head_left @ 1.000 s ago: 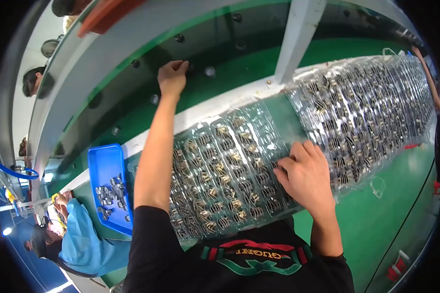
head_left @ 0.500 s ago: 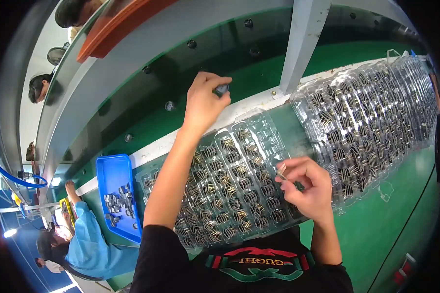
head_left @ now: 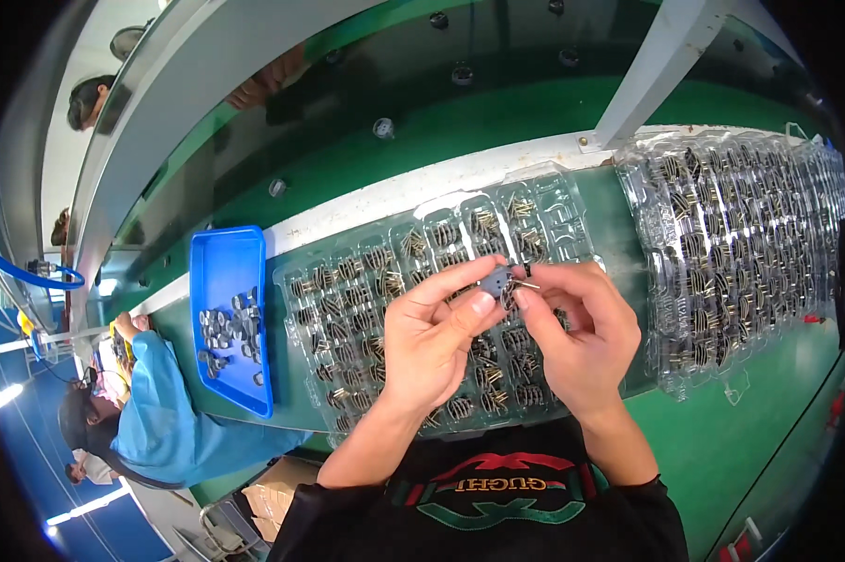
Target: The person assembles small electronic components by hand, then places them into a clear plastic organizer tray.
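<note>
My left hand (head_left: 432, 342) pinches a small dark round plastic part (head_left: 496, 279) between thumb and fingers. Close against it, my right hand (head_left: 582, 332) grips a small metal-pinned piece (head_left: 524, 285), which touches the dark part or nearly so; fingers hide the exact contact. Both hands meet above a clear plastic tray (head_left: 565, 217), whose pockets hold many bundles of small metal-pinned pieces. Left of that tray, a blue bin (head_left: 269, 370) contains several dark round parts (head_left: 235, 328).
Beyond a white rail (head_left: 422, 195) runs a green belt (head_left: 516, 122) carrying scattered round parts. A grey post (head_left: 657, 80) rises from the rail. More filled clear trays (head_left: 741, 262) lie at right. A co-worker in blue (head_left: 174, 412) sits at left.
My left hand has come back from over the belt with the dark round part, down beside my right hand. Their held pieces are now together. The view has shifted somewhat.
</note>
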A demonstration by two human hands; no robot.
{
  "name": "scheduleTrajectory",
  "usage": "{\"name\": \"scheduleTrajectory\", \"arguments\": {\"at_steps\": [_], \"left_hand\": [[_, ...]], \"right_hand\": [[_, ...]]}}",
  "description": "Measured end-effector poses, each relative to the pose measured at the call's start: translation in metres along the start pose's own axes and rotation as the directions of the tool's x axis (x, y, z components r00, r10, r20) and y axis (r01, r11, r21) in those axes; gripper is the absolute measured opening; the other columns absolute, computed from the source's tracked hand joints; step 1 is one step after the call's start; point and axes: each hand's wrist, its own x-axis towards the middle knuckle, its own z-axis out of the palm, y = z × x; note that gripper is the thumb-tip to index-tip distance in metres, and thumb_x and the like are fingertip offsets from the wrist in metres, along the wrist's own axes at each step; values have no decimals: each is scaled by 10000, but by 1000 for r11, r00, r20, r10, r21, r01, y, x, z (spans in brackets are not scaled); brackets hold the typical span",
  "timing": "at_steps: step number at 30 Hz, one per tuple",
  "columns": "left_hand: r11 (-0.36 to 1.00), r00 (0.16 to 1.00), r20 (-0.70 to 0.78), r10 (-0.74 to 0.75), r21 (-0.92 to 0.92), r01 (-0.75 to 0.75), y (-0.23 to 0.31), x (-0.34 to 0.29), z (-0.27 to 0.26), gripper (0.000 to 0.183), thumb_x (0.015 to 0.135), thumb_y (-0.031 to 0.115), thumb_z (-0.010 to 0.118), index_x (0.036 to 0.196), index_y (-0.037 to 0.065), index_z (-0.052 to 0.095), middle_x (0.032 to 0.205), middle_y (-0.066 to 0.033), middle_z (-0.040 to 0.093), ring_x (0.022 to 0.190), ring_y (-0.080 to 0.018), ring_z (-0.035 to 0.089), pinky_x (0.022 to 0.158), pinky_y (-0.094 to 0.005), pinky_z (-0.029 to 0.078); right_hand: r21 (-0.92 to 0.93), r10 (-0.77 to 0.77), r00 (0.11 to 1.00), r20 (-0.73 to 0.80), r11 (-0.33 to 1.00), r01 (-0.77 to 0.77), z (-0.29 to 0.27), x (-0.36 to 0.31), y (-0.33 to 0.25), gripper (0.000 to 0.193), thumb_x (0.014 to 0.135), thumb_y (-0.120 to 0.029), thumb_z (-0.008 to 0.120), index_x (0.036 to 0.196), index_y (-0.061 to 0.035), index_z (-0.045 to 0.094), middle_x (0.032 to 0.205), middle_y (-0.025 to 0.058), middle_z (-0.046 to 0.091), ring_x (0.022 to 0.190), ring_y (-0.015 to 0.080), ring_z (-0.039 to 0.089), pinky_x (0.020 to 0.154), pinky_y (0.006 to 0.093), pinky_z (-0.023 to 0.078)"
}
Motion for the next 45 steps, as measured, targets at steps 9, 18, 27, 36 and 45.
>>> {"name": "scheduleTrajectory", "arguments": {"at_steps": [9, 18, 27, 36, 45], "left_hand": [[990, 991, 130, 28, -137, -10, -4, -2, -10, 392, 863, -64, 657, 1243, 9, 600, 1290, -191, 576, 1189, -316, 589, 961, -447, 554], [985, 956, 237, 171, -50, -164, -13, -1, -21, 386, 768, -125, 729, 1133, -18, 660, 1200, -168, 604, 1137, -268, 610, 902, -312, 574], [974, 937, 269, 224, -30, -224, -6, -4, -18, 416, 729, -105, 759, 1121, 12, 683, 1173, -199, 639, 1150, -366, 610, 1015, -479, 494], [845, 990, 52, 130, 517, -138, 34, 46, -46, 237, 871, 13, 665, 1099, -48, 679, 1094, -200, 693, 1018, -284, 671, 918, -403, 544], [281, 860, -7, 511, 946, -159, 55, 254, -130, 231, 894, 57, 606, 1089, -23, 701, 949, -139, 719, 829, -183, 685, 802, -293, 528]], "right_hand": [[-290, -335, 941, 41, 898, 332, 3, -1, -17, 235, 714, 110, 760, 916, -1, 715, 820, 99, 661, 655, 184, 634, 546, 264, 493], [-267, -301, 952, 51, 915, 304, 2, 1, -23, 222, 719, 107, 759, 906, -1, 708, 793, 94, 652, 612, 171, 618, 514, 261, 477], [-267, -377, 921, 104, 881, 390, 2, 0, -19, 237, 708, 91, 759, 917, -5, 706, 797, 95, 647, 621, 203, 626, 511, 290, 489], [-386, -169, 933, 317, 876, 290, -19, 11, -2, 272, 758, -34, 714, 1029, -31, 692, 1053, 99, 651, 905, 296, 630, 777, 395, 537], [-838, 48, 952, 303, 488, 242, 0, 70, 40, 149, 779, -167, 686, 717, -31, 694, 811, 145, 661, 808, 327, 640, 715, 422, 544]]}}
